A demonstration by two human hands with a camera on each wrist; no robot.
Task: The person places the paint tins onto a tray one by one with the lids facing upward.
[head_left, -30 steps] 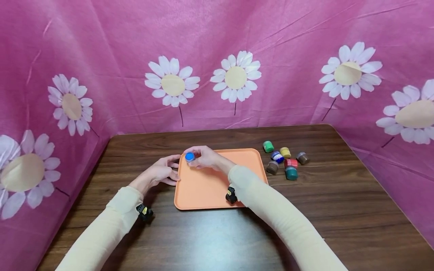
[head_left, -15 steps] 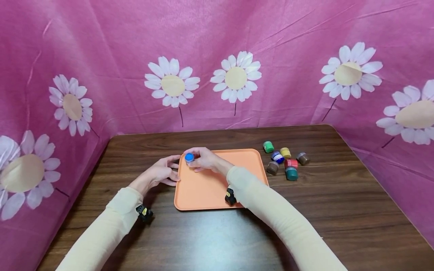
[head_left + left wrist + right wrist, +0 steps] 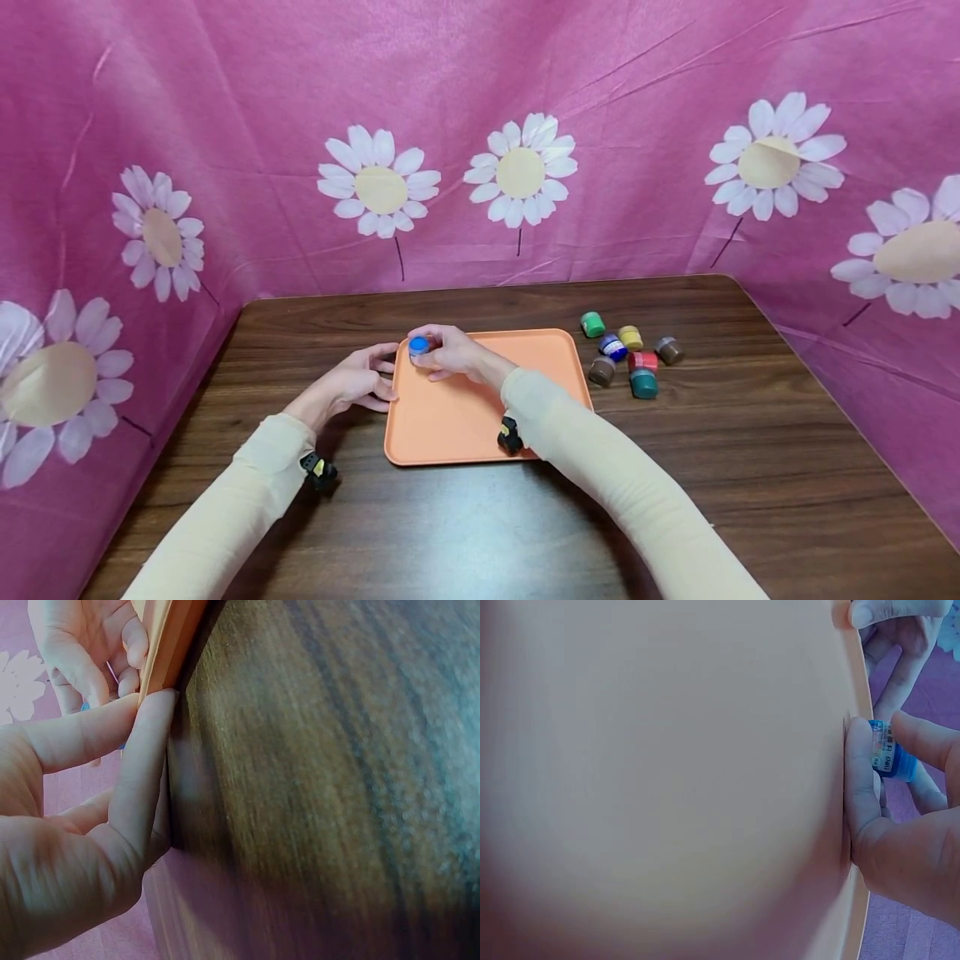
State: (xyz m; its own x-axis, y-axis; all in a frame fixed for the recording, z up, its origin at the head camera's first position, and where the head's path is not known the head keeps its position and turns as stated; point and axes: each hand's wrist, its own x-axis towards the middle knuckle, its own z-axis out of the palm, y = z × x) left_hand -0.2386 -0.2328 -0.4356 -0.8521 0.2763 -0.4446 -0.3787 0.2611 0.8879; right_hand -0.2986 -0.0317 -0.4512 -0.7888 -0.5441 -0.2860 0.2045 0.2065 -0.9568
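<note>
Tray [image 3: 450, 425] has blue jar [image 3: 418, 350] in R grip [image 3: 453, 352], far-L cnr

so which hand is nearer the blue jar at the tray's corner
Right: the right hand grips the blue jar at a corner of the tray; the left hand is just left of it, touching the tray's edge.

Nothing legible reached me from where I stood. The blue jar [image 3: 894, 759] pinched in the right hand [image 3: 453, 354] wore a pale label [image 3: 883, 746] printed with tiny dark characters, too blurred to make out. Off to the right of that hand, a dark-blue jar [image 3: 612, 347] bore white marking, equally impossible to read.
</note>
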